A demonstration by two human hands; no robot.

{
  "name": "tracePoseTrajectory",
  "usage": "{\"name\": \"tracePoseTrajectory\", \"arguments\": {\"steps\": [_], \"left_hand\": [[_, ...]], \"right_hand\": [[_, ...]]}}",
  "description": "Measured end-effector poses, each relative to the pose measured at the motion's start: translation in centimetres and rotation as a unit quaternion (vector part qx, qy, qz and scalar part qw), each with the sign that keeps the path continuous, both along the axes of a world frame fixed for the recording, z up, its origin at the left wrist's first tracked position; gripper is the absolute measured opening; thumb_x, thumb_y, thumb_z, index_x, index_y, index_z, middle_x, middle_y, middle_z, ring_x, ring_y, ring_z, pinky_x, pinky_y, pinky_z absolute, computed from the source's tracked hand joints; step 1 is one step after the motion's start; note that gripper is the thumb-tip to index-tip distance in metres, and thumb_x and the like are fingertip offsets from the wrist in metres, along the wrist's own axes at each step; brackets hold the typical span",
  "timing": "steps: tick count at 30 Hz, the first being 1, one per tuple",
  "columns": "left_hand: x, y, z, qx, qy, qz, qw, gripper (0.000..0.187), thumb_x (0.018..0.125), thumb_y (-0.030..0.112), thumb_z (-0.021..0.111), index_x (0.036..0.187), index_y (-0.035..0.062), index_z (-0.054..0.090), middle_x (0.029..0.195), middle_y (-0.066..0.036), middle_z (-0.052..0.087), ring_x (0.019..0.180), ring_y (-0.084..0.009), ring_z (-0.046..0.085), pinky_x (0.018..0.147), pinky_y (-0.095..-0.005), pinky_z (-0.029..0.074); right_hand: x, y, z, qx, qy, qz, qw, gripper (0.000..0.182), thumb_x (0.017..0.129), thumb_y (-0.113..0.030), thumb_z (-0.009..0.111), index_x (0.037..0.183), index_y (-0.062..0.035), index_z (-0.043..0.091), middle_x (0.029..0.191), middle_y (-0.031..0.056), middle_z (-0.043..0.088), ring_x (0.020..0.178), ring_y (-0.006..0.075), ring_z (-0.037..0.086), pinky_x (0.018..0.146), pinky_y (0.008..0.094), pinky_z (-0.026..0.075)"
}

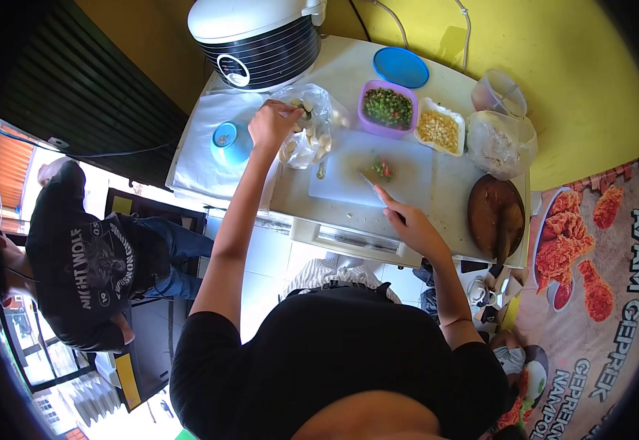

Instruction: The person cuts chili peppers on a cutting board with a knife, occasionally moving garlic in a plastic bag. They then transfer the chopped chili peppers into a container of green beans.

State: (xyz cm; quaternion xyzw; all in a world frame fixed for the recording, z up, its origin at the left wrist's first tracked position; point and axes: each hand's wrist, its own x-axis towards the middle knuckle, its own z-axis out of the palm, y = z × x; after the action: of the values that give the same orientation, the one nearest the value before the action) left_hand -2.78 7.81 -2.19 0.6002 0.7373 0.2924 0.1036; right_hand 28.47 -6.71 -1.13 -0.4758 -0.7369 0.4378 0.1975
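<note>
My right hand is wrapped round a knife, its blade pointing at a small pile of chopped green and red pieces on the white cutting board. Over a clear plastic bag with pale pieces in it, my left hand has its fingertips pinched together. Dark green bits show by those fingertips, but what they grip is too small to tell. Behind the board stand a purple container of chopped green and red pieces and a white tray of chopped pale yellow pieces.
A rice cooker stands at the back left, with a blue cup in front. A blue lid lies at the back. To the right are a tied plastic bag and a mortar with a pestle. Another person is at left.
</note>
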Motion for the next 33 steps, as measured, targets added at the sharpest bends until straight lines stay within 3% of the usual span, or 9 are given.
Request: {"name": "tracePoseTrajectory", "arguments": {"steps": [9, 13, 15, 19, 21, 33], "left_hand": [[-0.1, -0.1, 0.0, 0.047, -0.009, -0.005, 0.999, 0.024, 0.074, 0.041, 0.074, 0.087, 0.0207, 0.077, 0.106, -0.002, 0.067, 0.087, -0.0241, 0.067, 0.074, -0.0348, 0.052], [0.5, -4.3, 3.1, 0.233, 0.036, -0.039, 0.971, 0.01, 0.072, 0.024, 0.078, 0.08, 0.018, 0.077, 0.099, -0.005, 0.068, 0.084, -0.0237, 0.065, 0.07, -0.0349, 0.052], [2.0, -7.4, 4.5, 0.199, -0.014, -0.119, 0.973, 0.011, 0.072, 0.019, 0.078, 0.082, 0.0167, 0.076, 0.097, -0.005, 0.067, 0.082, -0.024, 0.065, 0.069, -0.0344, 0.052], [5.8, -11.4, 2.0, 0.074, -0.13, -0.287, 0.946, 0.012, 0.074, 0.017, 0.077, 0.085, 0.013, 0.075, 0.091, -0.004, 0.066, 0.071, -0.0173, 0.062, 0.064, -0.0302, 0.051], [7.5, -11.7, 0.5, 0.026, -0.122, -0.282, 0.951, 0.012, 0.076, 0.021, 0.075, 0.084, 0.0114, 0.074, 0.09, -0.004, 0.065, 0.07, -0.0175, 0.062, 0.064, -0.0306, 0.052], [9.6, -8.8, -1.6, 0.007, -0.114, -0.252, 0.961, 0.018, 0.077, 0.026, 0.074, 0.085, 0.0102, 0.075, 0.086, -0.005, 0.063, 0.07, -0.0191, 0.065, 0.063, -0.033, 0.052]], "right_hand": [[0.0, -0.3, -0.1, 0.015, 0.001, -0.011, 1.0, 0.049, 0.096, -0.013, 0.047, 0.144, -0.0188, 0.039, 0.064, 0.0157, 0.036, 0.056, 0.0207, 0.037, 0.062, 0.0319, 0.042], [0.4, -0.2, 0.3, 0.001, -0.005, -0.045, 0.999, 0.049, 0.096, -0.012, 0.047, 0.144, -0.0182, 0.039, 0.065, 0.0143, 0.032, 0.056, 0.0185, 0.035, 0.059, 0.031, 0.04], [0.7, -0.3, 0.2, -0.002, -0.004, -0.063, 0.998, 0.049, 0.096, -0.012, 0.047, 0.144, -0.0181, 0.039, 0.065, 0.0132, 0.031, 0.055, 0.0175, 0.035, 0.058, 0.0302, 0.04], [0.9, -0.3, -0.3, 0.013, 0.023, -0.081, 0.996, 0.049, 0.096, -0.011, 0.047, 0.144, -0.0183, 0.038, 0.064, 0.0104, 0.029, 0.055, 0.0146, 0.033, 0.056, 0.0282, 0.038], [0.7, -0.3, -0.4, 0.015, 0.04, -0.093, 0.995, 0.049, 0.096, -0.011, 0.047, 0.144, -0.0184, 0.038, 0.064, 0.0099, 0.029, 0.055, 0.0141, 0.033, 0.056, 0.028, 0.038], [0.4, -1.2, -0.8, 0.007, 0.025, -0.073, 0.997, 0.052, 0.097, -0.012, 0.047, 0.146, -0.0236, 0.035, 0.059, 0.009, 0.032, 0.053, 0.0131, 0.034, 0.056, 0.0282, 0.038]]}}
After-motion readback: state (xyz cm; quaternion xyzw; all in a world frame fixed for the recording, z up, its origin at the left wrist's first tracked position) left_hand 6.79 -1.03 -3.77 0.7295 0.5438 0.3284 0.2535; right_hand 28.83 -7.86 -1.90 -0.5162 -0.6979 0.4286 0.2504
